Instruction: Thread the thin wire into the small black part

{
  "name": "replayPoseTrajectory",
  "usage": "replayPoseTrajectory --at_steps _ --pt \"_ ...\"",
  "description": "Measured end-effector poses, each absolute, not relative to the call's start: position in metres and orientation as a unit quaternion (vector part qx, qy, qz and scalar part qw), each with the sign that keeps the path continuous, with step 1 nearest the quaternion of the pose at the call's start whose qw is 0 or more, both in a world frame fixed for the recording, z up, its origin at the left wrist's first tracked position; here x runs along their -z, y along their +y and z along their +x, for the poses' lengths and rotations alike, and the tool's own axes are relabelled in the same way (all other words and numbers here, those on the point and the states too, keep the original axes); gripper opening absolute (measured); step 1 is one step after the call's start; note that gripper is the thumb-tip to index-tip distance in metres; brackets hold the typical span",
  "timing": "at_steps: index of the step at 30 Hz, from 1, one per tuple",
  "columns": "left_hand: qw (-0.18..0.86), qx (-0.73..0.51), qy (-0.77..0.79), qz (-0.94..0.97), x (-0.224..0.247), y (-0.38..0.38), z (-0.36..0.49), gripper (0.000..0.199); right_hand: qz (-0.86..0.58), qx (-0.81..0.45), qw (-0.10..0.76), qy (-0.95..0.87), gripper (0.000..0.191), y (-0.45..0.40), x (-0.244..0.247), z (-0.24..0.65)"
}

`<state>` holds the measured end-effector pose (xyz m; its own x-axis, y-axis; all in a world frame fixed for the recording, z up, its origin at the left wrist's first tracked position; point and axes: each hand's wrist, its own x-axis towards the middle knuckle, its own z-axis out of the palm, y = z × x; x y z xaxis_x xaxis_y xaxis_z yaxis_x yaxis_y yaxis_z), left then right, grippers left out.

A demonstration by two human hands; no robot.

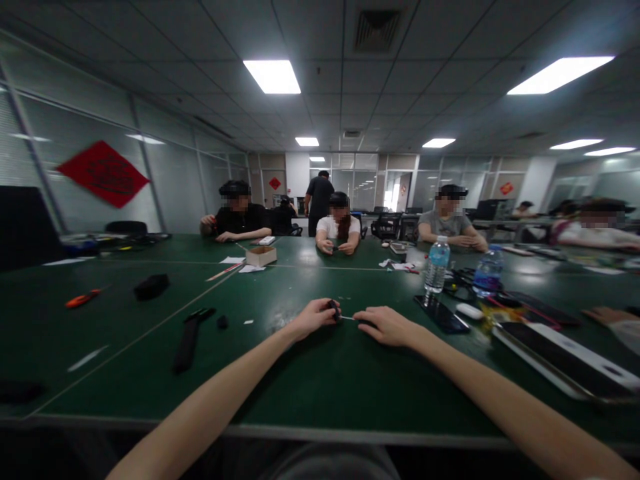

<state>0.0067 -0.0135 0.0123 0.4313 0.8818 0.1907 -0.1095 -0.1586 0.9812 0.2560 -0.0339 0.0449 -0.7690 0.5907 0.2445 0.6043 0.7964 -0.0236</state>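
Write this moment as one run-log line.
left hand: holds small dark part | right hand: holds thin-shafted tool, pointing at part | left side: orange-handled tool | right side: phone, water bottle

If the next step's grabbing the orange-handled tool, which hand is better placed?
Left hand, probably: same side as the orange-handled tool, nearer than the right hand, though its grip has a small dark part.

The tabletop (280, 393) is dark green. The screwdriver (84, 299) has an orange handle; the open box (261, 256) is tan. One bottle (438, 265) carries a light-blue label.
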Motion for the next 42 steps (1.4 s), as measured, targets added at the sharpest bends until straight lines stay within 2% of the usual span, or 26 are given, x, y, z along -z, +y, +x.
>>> replayPoseTrajectory --at_steps 32,42 --pt "0.574 -0.404 0.313 0.640 -0.018 -0.026 0.003 0.028 -0.326 -0.048 0.131 -0.935 0.033 -0.043 -0.048 0.249" --pt "0.629 -0.438 0.311 0.563 -0.010 -0.020 -0.001 0.026 -0.359 -0.115 0.214 -0.901 0.032 -0.047 -0.036 0.239"
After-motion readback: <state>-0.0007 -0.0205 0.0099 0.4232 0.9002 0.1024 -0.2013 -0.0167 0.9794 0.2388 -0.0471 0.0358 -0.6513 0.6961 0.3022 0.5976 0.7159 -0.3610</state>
